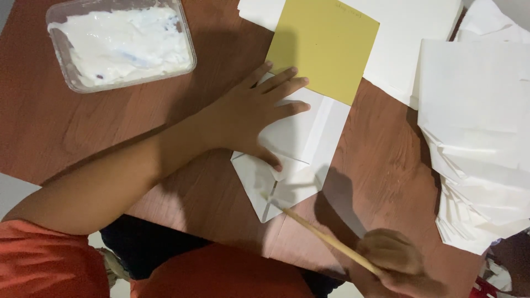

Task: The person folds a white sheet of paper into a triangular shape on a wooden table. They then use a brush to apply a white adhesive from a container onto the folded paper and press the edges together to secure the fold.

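At frame centre: folded white paper (295, 157) on the worktop (66, 132).
Left hand (251, 113) flat on it, fingers spread; right hand (395, 259), lower right, grip closed on stick (320, 234), tip touching paper. Paste tub (118, 41) upper left; yellow card (326, 47) above.

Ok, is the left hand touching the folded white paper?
Touching. The head view shows the left hand pressed flat on the folded white paper, fingers spread across its top and thumb on its flap.

We see a brown wooden table (72, 132) — on it a plastic tub (120, 43) of white paste, a folded white paper (292, 157), a yellow card (323, 47) and a white paper stack (475, 138).
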